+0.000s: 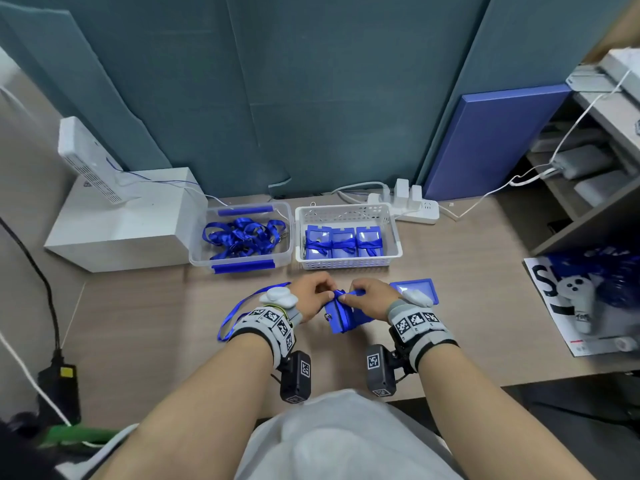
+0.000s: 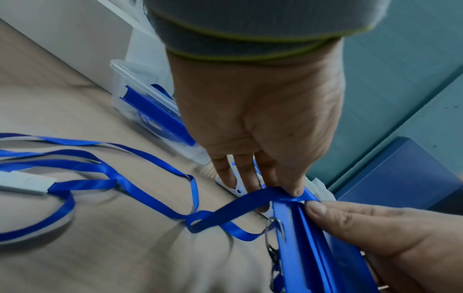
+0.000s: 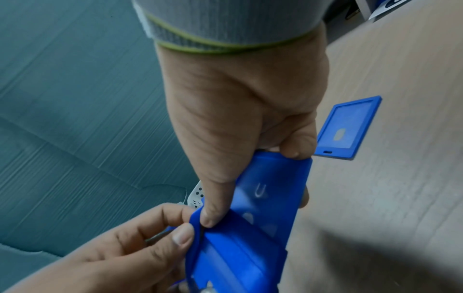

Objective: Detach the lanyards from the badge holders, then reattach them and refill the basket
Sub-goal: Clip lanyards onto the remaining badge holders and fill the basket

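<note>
Both hands meet over the table's front middle. My right hand (image 1: 346, 298) grips a blue badge holder (image 1: 341, 317), thumb on its top edge (image 3: 210, 218). My left hand (image 1: 327, 294) pinches the blue lanyard (image 2: 150, 170) against that top edge, thumb on the ribbon (image 2: 293, 190). The ribbon trails loosely left across the table (image 1: 242, 306). A metal clip (image 2: 273, 237) hangs beside the holder. A white basket (image 1: 346, 263) behind holds three ribbon-wrapped badge holders (image 1: 343, 242).
A bare badge holder (image 3: 348, 126) lies flat on the table right of my right hand. A clear box (image 1: 195, 258) of loose lanyards (image 1: 242, 235) stands left of the basket. Behind are a white box (image 1: 114, 230) and a power strip (image 1: 415, 209).
</note>
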